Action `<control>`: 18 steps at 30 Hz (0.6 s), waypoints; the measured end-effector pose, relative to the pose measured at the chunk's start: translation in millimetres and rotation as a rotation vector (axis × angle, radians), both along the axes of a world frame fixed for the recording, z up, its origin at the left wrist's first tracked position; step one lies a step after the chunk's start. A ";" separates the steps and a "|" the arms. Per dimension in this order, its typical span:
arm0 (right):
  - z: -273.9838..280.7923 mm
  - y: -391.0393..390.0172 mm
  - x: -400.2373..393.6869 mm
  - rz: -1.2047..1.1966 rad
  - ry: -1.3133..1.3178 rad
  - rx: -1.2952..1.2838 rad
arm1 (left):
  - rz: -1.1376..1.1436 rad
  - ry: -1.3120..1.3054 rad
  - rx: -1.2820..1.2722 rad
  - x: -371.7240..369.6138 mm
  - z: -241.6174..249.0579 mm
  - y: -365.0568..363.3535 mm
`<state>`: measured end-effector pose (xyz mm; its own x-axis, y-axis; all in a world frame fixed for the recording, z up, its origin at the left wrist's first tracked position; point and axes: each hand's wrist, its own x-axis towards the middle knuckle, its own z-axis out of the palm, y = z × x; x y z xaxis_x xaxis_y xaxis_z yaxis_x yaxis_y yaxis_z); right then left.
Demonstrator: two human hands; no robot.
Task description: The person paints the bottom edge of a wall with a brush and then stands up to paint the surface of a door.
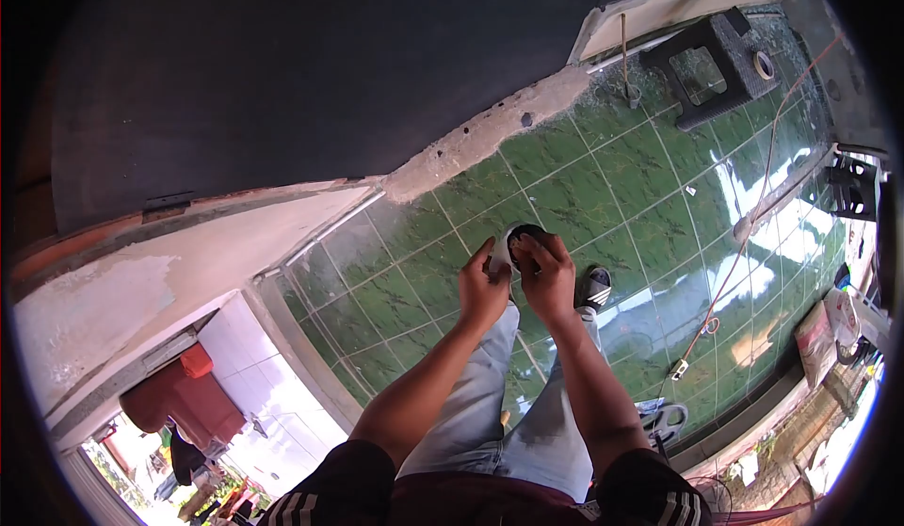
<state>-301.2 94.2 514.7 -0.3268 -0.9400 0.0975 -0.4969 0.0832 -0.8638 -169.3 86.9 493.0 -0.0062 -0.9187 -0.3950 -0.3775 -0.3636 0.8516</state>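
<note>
My left hand (484, 291) and my right hand (548, 276) are raised close together in front of me, over the green tiled floor. A small whitish piece (501, 255) shows between them, with the fingers of my left hand bent around its edge. The fingers of my right hand are curled in beside it; I cannot tell what they grip. Just behind the fingertips a dark shoe (517, 232) overlaps the hands in this view. My other foot wears a black slide with white stripes (595, 288), to the right of my right hand.
A black plastic stool (692, 64) lies on its side at the back, with a tape roll (764, 65) on it. An orange cord (733, 276) crosses the floor to a socket block (678, 369). A large dark panel (311, 74) stands at the left. Bags (817, 342) lie at the right edge.
</note>
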 end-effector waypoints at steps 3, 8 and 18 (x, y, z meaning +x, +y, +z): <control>3.2 -4.2 6.5 -0.063 -0.003 0.104 | 0.021 0.129 0.084 9.1 -6.8 -1.8; 4.8 1.3 7.0 0.000 0.130 0.241 | 0.112 0.222 0.213 10.1 5.6 1.5; 42.7 53.7 -4.4 -0.084 0.056 0.142 | 0.104 0.363 0.342 13.7 7.6 10.1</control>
